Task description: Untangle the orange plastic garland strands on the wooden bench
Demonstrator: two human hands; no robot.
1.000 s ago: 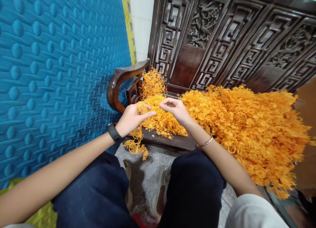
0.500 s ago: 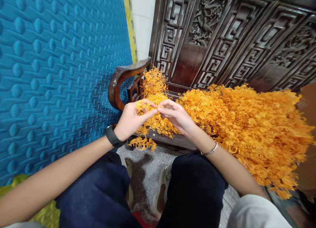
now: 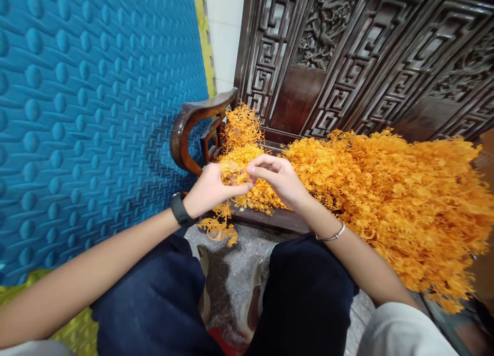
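Note:
My left hand [image 3: 214,189], with a dark band on its wrist, curls around an orange artificial foliage strand [image 3: 218,229]. Part of that strand dangles below the palm, past the bench edge. The left thumb stretches to the right, apart from the partly hidden fingers. Close beside it, my right hand [image 3: 283,183] has its thumb and forefinger pinched together; what sits between those tips is too small to make out. Behind both hands, a smaller heap of orange foliage [image 3: 243,127] lies on the bench.
A large pile of orange foliage [image 3: 409,207] covers the right side of the dark wooden bench [image 3: 266,218]. The curved armrest [image 3: 181,135] stands at left, before a blue textured mat [image 3: 96,114]. Carved back panels [image 3: 297,99] rise behind. Speckled floor [image 3: 227,273] shows between my legs.
My left thumb has moved down and away from its fingers, and the left hand has parted slightly from the right. The dangling strand has swung a little left and down.

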